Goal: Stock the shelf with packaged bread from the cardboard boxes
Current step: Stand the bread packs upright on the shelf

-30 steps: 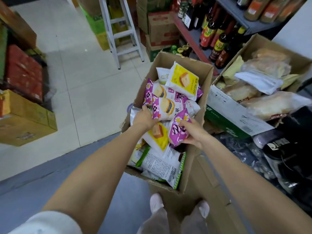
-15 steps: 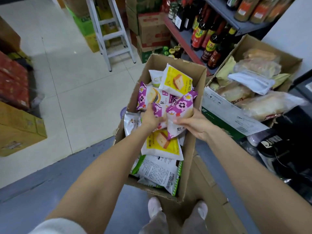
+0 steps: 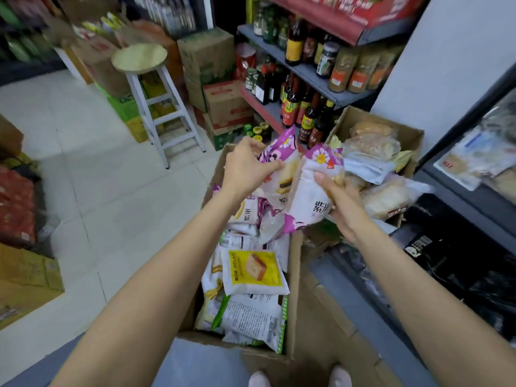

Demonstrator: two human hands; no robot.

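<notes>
An open cardboard box [image 3: 294,297] stands on the floor in front of me, filled with several bread packets, among them a yellow one [image 3: 252,272]. My left hand [image 3: 245,166] grips a purple-and-white bread packet [image 3: 282,166] lifted above the box. My right hand [image 3: 339,196] holds a second purple-and-white packet [image 3: 310,188] right beside it, the two packets touching. A second cardboard box [image 3: 413,135] at the right holds clear-wrapped bread loaves [image 3: 388,198].
A grey shelf [image 3: 310,69] of sauce bottles rises behind the boxes. A white wooden stool [image 3: 156,101] stands on the tiled floor at the left, with stacked cartons [image 3: 223,104] behind it. A dark display shelf [image 3: 474,196] runs along the right. My feet are below the box.
Both hands have risen out of the box, each with a purple packet. The view has tilted upward, bringing the shelves and stool top into sight.
</notes>
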